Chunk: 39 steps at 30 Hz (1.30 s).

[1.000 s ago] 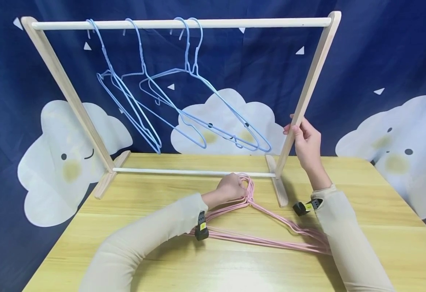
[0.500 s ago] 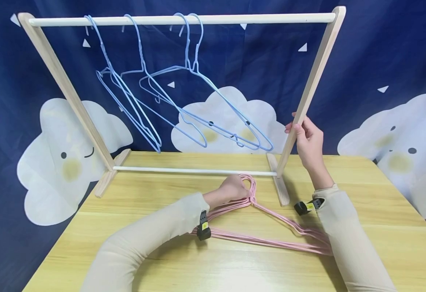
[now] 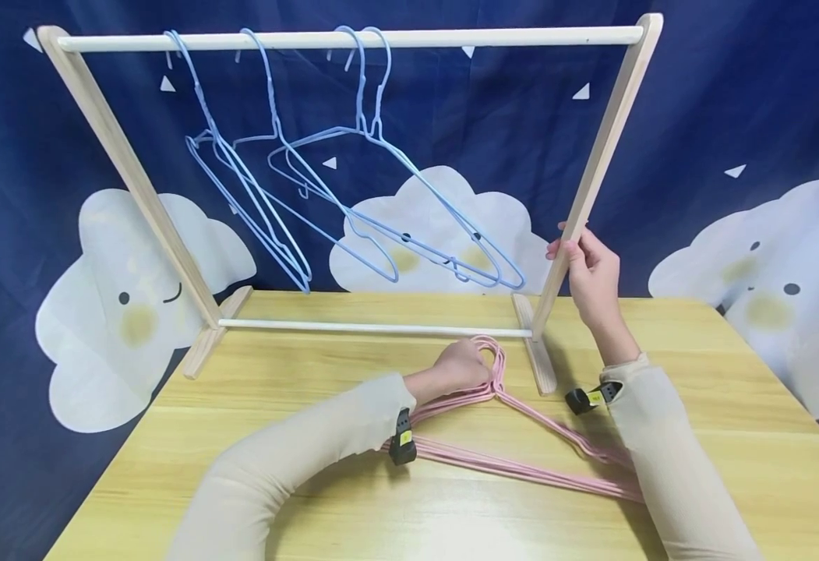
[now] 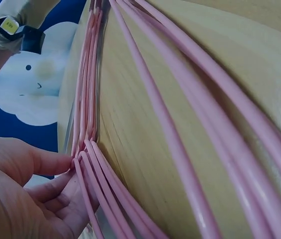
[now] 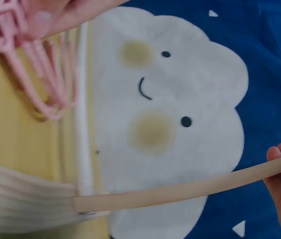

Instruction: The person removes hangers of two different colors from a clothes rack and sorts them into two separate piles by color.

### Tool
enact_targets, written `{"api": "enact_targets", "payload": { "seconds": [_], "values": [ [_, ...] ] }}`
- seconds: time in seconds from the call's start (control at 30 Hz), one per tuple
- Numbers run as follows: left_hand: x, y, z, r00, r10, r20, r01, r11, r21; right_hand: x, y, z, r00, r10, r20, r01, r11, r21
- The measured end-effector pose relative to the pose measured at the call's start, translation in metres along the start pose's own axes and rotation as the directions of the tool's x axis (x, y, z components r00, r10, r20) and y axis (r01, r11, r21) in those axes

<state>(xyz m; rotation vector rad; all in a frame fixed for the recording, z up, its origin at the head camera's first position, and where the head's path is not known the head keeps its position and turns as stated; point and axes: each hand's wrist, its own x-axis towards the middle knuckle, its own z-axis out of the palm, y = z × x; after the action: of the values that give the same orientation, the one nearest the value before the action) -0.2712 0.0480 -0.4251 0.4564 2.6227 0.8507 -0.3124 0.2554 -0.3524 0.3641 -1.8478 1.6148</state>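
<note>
Several pink wire clothes hangers (image 3: 507, 466) lie stacked on the table, hooks toward the rack. My left hand (image 3: 464, 366) grips the stack by the neck, just beside the hooks; in the left wrist view, the thumb presses on the pink wires (image 4: 175, 144) with the fingers beneath. My right hand (image 3: 597, 280) holds the right upright (image 3: 606, 148) of a wooden clothes rack, thumb in front and fingers behind. Several blue wire hangers (image 3: 270, 86) hang from the white top rail (image 3: 486, 37), toward its left and middle. The right forearm covers the stack's right end.
The rack's lower bar (image 3: 374, 328) runs just behind the pink hooks, and its right foot (image 3: 538, 362) stands close to them. Behind the wooden table (image 3: 718, 436) hangs a dark blue curtain (image 3: 493, 109) with white clouds.
My left hand has shifted slightly right, bringing the stack of pink hangers with it. My right hand stays on the upright, and the blue hangers look unchanged.
</note>
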Motion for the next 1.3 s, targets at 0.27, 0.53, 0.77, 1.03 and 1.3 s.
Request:
{"api": "enact_targets", "payload": {
  "seconds": [0.27, 0.53, 0.77, 1.03, 1.3],
  "values": [
    [-0.015, -0.002, -0.019, 0.997, 0.069, 0.045, -0.069, 0.998, -0.008, 0.000, 0.001, 0.002, 1.000, 0.011, 0.000, -0.011, 1.000, -0.014],
    [-0.061, 0.021, -0.067, 0.976, 0.201, -0.089, -0.200, 0.980, 0.018, -0.002, 0.003, 0.001, 1.000, 0.013, 0.007, -0.013, 1.000, -0.025],
    [-0.123, 0.047, -0.132, 0.853, 0.380, -0.357, -0.428, 0.902, -0.063, -0.001, 0.003, 0.002, 1.000, -0.001, -0.006, 0.001, 1.000, -0.031],
    [-0.158, 0.042, -0.206, 0.529, 0.337, -0.779, -0.650, 0.751, -0.117, 0.002, 0.000, 0.000, 1.000, -0.009, -0.018, 0.008, 0.999, -0.031],
    [-0.145, -0.008, -0.268, 0.224, -0.020, -0.974, -0.674, 0.719, -0.170, -0.006, 0.002, 0.000, 1.000, 0.019, -0.004, -0.019, 0.999, -0.039]
  ]
}}
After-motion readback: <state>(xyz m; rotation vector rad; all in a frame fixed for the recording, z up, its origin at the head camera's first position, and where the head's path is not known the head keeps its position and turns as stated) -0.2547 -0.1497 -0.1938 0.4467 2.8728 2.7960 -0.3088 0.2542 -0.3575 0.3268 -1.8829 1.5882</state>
